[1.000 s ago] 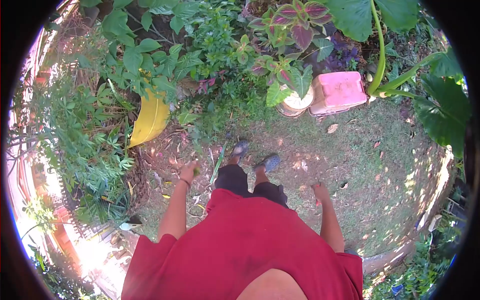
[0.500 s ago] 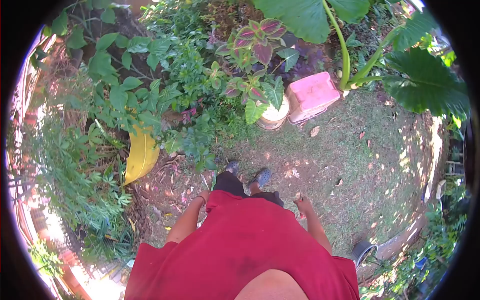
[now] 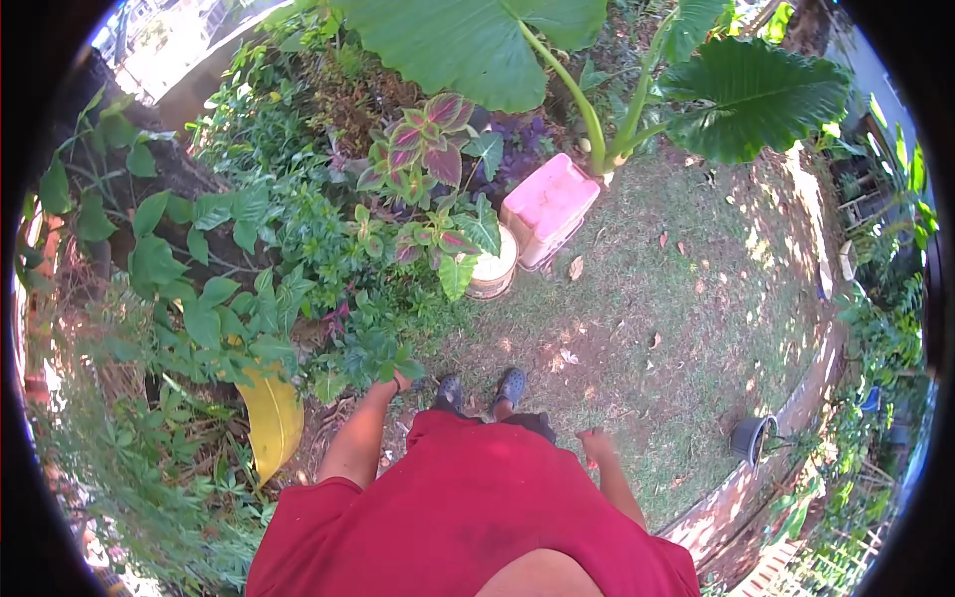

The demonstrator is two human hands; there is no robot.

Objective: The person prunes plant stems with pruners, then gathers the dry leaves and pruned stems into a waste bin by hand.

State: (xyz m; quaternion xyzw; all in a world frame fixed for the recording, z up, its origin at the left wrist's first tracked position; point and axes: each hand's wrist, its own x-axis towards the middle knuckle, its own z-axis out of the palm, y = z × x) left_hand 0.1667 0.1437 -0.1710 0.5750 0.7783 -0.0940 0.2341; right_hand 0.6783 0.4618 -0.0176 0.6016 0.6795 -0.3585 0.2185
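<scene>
My left hand [image 3: 400,382] is low beside my left thigh, at the edge of a green leafy plant [image 3: 373,353]. A dark band circles its wrist, and its fingers are too small and too covered by leaves to read. On the other side, my right hand [image 3: 595,443] hangs above the grass with its fingers curled closed. A small reddish bit shows just under that hand, too small to name. Between the hands are my dark clogs [image 3: 510,386] on the ground.
Ahead are an upturned pink crate [image 3: 550,204] and a round pale-topped container [image 3: 494,267]. A coleus [image 3: 428,139] and large elephant-ear leaves [image 3: 756,95] rise beyond. A yellow leaf [image 3: 271,423] hangs at left; a dark pot [image 3: 753,438] lies by the right-hand border.
The view has turned, so the crate and plants sit further left. My left hand has reached forward to the leaves. My right hand stays low at my side.
</scene>
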